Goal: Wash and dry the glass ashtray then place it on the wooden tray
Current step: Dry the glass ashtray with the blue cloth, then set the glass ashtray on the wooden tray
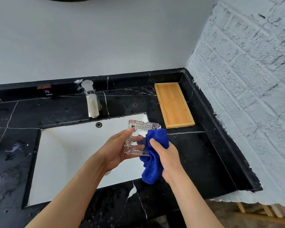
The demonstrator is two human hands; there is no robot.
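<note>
black marble counter (196, 155), white sink (69, 155), brick wall (247, 89).

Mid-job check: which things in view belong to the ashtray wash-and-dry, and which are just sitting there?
In the job:
- glass ashtray, held in the left hand over the sink
- blue cloth, gripped in the right hand, pressed against the ashtray
- wooden tray, bare, on the counter

Just there:
- faucet, no water running
- COLD label
</note>
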